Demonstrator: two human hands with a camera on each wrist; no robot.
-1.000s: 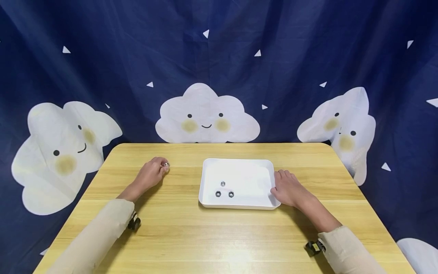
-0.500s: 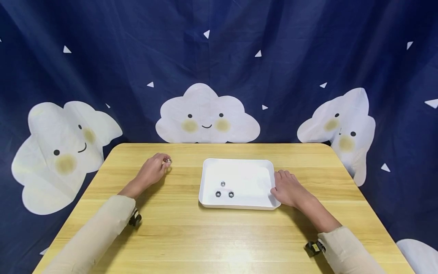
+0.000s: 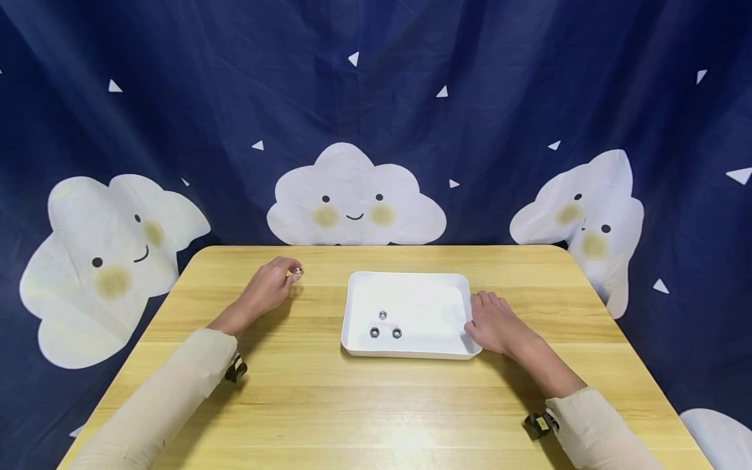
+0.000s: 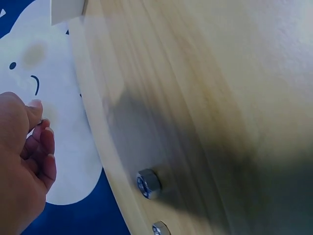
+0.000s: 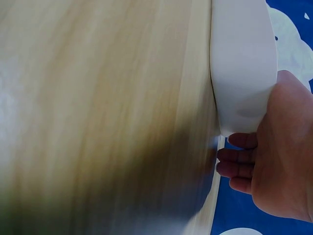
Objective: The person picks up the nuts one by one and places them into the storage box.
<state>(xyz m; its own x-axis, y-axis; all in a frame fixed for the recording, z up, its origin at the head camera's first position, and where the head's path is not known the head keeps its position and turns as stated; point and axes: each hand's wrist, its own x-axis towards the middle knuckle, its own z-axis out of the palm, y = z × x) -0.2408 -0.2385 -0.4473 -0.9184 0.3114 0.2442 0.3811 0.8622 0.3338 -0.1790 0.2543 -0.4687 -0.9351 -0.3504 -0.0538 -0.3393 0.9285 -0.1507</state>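
Observation:
My left hand [image 3: 267, 287] pinches a small metal hex nut [image 3: 297, 270] between thumb and fingertips above the table, left of the white tray [image 3: 431, 313]. In the left wrist view the fingers mostly hide that nut, while a larger hex nut [image 4: 148, 183] and another nut [image 4: 160, 228] rest on the wood near the hand's shadow. Inside the tray, toward its left front, lie a hex nut [image 3: 383, 315], a second nut [image 3: 375, 333] and a third nut [image 3: 397, 333]. At the tray's right end, my right hand [image 3: 493, 323] grips the rim, thumb inside and fingers outside.
The light wooden table [image 3: 352, 411] has its far edge against a dark blue curtain [image 3: 376, 78] printed with smiling clouds. A black wrist camera [image 3: 236, 369] sits at the left sleeve, and another black camera [image 3: 539, 425] at the right one.
My left hand has moved away from me and slightly to the right, carrying the pinched nut with it. The right hand, the tray and the nuts inside it stay where they were.

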